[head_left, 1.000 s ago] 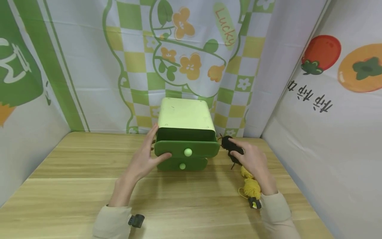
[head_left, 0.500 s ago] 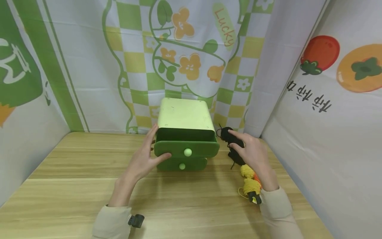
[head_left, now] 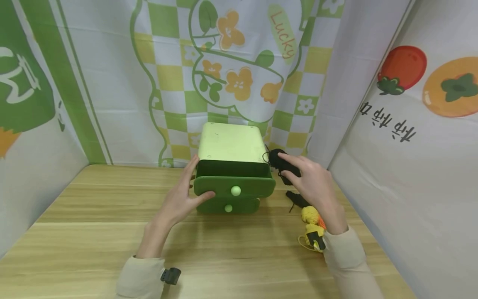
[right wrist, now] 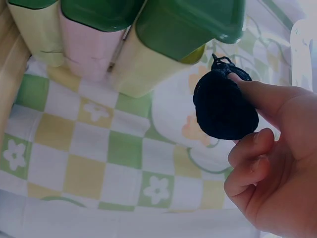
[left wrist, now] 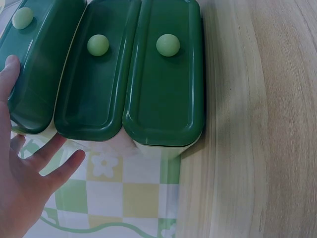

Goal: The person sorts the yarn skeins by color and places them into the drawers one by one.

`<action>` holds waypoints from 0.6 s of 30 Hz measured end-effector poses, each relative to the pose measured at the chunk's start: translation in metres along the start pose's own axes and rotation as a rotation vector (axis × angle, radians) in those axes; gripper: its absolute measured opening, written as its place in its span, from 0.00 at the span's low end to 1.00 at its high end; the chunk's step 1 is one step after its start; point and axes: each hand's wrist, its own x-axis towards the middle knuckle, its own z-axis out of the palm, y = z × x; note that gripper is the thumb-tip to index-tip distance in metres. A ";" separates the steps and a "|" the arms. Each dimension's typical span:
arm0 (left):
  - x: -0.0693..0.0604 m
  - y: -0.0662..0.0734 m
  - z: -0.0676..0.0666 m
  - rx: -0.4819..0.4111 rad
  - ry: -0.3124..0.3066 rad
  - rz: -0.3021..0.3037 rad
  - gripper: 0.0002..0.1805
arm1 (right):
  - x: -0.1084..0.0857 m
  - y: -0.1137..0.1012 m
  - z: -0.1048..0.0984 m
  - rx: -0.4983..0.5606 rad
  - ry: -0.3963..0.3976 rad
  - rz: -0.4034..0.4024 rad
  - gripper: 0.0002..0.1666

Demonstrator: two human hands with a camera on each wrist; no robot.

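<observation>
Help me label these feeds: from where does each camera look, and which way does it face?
Head: worn on the head, facing forward and down at the drawer box; left hand, right hand, both sleeves.
Left wrist: worn there, facing the green drawer fronts; left hand at the left edge.
Right wrist: worn there, facing the black bundle; right hand at the right edge.
Head and right wrist share the black bundle and right hand.

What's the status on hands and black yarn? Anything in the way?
Right hand holding black yarn, raised beside box. Left hand at box. Top drawer pulled out. Nothing visibly in the way.
</observation>
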 end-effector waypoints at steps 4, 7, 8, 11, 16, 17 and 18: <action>0.000 0.000 0.000 0.002 -0.001 -0.003 0.57 | 0.005 -0.009 -0.003 -0.025 0.010 -0.032 0.30; 0.000 0.000 0.000 -0.001 0.000 0.003 0.57 | 0.009 -0.014 -0.004 -0.031 0.011 -0.050 0.30; 0.000 0.000 0.000 -0.001 0.001 0.004 0.57 | 0.010 -0.016 -0.004 -0.028 0.012 -0.055 0.30; 0.000 0.000 -0.001 -0.002 0.002 0.009 0.57 | 0.014 -0.020 -0.003 -0.022 0.011 -0.063 0.30; 0.000 0.001 -0.001 -0.015 0.001 0.012 0.57 | 0.019 -0.027 -0.002 -0.025 0.005 -0.059 0.29; 0.000 0.002 -0.001 -0.015 0.002 0.011 0.57 | 0.021 -0.028 -0.002 -0.023 0.002 -0.060 0.29; 0.000 0.002 -0.001 -0.015 0.003 0.010 0.57 | 0.022 -0.030 -0.002 -0.019 -0.002 -0.062 0.29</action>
